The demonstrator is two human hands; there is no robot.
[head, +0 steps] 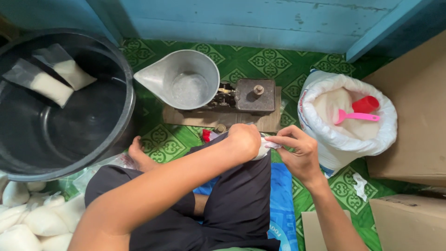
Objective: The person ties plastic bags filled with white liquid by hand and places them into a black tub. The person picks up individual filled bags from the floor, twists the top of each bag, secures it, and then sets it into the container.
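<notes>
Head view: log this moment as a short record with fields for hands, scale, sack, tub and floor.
left hand: left hand closed around a small plastic bag of white grains
right hand: right hand pinches the end of the same bag
scale: balance scale with an empty metal pan, on a board
sack: white sack, open, holding a pink scoop and a red cup
tub: black tub with two filled bags inside
floor: green patterned mat; more filled bags at lower left

2 clear filled bags (pixel 51 76) in black tub (pixel 118 69).
</notes>
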